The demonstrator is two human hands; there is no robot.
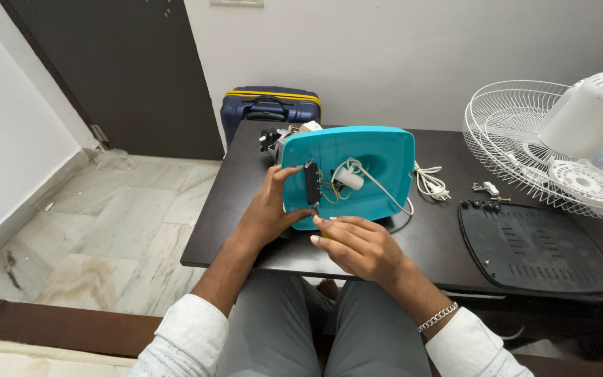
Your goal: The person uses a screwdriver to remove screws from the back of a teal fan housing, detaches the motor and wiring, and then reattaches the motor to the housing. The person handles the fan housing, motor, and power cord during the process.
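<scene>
With the black base plate (535, 248) already off, my left hand (266, 213) grips the teal housing (357, 171) while my right hand (357, 244), fingers curled together, pinches something I cannot make out; wiring remains exposed.

Just one head-worn cam, looking down and forward over the dark worktop (246, 209), pretty close, wall straight ahead.

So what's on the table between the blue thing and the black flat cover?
In the head view, a coiled white cord with plug lies between the turquoise base and the black cover.
</scene>
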